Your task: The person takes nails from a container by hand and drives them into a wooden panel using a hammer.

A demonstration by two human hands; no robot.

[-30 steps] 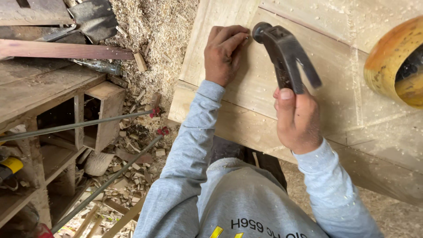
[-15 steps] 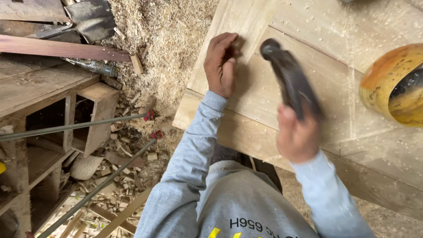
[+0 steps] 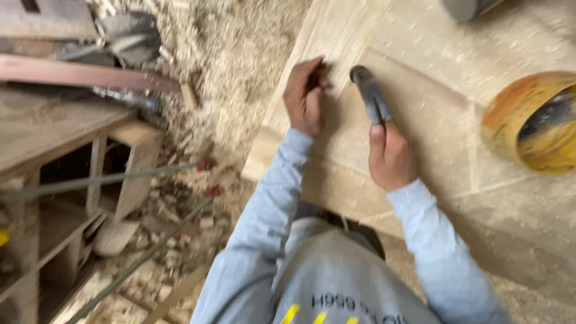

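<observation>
Hands work a pale wooden panel (image 3: 432, 138): right (image 3: 390, 156) gripping a hammer (image 3: 369, 96), left (image 3: 305, 96) pinched, sawdust (image 3: 240, 66) piled beside.

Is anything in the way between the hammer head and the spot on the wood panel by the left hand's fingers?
Nothing visible lies between them. The hammer, held in the right hand, has its head just beside the left hand, whose fingertips pinch at the wood panel. Only those fingers sit close; what they hold is too blurred to tell.

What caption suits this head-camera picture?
Right hand grips a hammer beside the left hand pinching at a wooden panel.
</observation>
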